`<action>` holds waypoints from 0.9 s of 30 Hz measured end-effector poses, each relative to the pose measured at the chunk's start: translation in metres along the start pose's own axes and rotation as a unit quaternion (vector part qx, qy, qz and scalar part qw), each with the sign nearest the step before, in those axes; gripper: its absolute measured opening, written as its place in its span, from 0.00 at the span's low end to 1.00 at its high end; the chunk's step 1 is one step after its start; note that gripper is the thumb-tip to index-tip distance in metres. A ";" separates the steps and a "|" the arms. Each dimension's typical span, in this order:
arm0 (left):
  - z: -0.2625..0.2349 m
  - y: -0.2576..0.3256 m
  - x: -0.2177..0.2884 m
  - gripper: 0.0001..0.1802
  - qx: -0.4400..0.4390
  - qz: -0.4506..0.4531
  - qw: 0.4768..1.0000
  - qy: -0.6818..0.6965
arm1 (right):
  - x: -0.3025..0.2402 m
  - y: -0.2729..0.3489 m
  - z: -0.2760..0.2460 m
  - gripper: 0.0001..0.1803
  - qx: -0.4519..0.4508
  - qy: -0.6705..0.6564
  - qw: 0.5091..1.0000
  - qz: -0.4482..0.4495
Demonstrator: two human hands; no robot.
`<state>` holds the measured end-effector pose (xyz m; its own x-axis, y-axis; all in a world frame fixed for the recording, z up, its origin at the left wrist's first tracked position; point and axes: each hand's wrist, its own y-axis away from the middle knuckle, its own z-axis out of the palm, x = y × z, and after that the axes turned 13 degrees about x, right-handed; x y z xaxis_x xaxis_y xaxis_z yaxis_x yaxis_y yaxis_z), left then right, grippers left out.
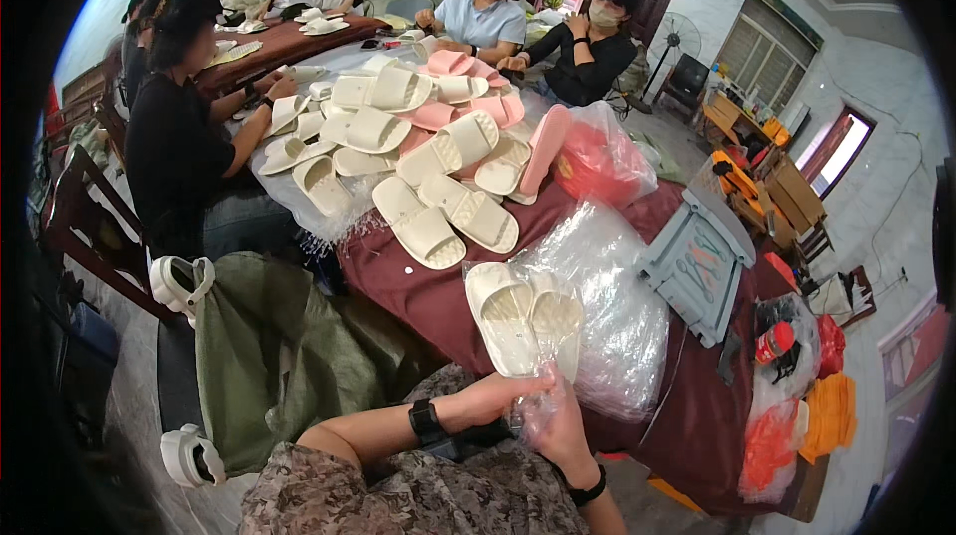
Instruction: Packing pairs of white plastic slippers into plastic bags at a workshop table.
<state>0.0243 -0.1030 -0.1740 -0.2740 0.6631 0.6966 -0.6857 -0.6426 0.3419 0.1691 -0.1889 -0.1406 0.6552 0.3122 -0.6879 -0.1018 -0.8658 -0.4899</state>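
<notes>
A pair of cream slippers (501, 308) sits in a clear plastic bag (545, 376) in front of me, over the near edge of the table. My left hand (506, 398) is closed on the bag's gathered end, just below the slippers. My right hand (564, 433) grips the same end from the right, its fingers partly hidden by crumpled plastic. Just beyond lie two loose cream slippers (423, 226) at the front of a large heap of cream and pink slippers (383, 127). Beside the bagged pair rests a stack of clear plastic bags (607, 306).
A grey plastic folding stool (697, 261) lies on the maroon tablecloth (538, 226) to the right. Behind it is a red bundle in clear plastic (602, 162). An open green sack (279, 356) with white clamps (181, 286) stands at my left. Several people sit or stand around the tables.
</notes>
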 end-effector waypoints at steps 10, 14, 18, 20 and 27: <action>-0.018 -0.016 -0.019 0.21 0.010 0.091 0.996 0.016 | 0.006 0.003 -0.030 0.49 -0.111 -0.125 0.981 0.096; -0.005 -0.008 -0.010 0.23 0.015 0.161 0.986 -0.045 | -0.005 -0.013 -0.053 0.39 -0.109 -0.075 0.987 0.095; -0.004 0.001 0.016 0.25 0.082 0.190 0.970 -0.131 | -0.002 -0.022 -0.068 0.23 -0.064 -0.059 0.974 0.207; -0.006 0.008 0.034 0.28 0.130 0.278 0.934 -0.182 | 0.028 -0.023 -0.071 0.20 0.126 -0.004 0.987 0.099; -0.090 0.063 0.121 0.24 0.318 0.364 0.834 -0.265 | 0.098 -0.020 -0.058 0.28 0.147 0.204 0.967 0.041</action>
<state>-0.1126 -0.0286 -0.1250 -0.0099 -0.1468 0.9891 0.0764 -0.9864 -0.1456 0.2787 -0.1635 -0.1675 0.8707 0.0152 -0.4916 -0.3351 -0.7131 -0.6158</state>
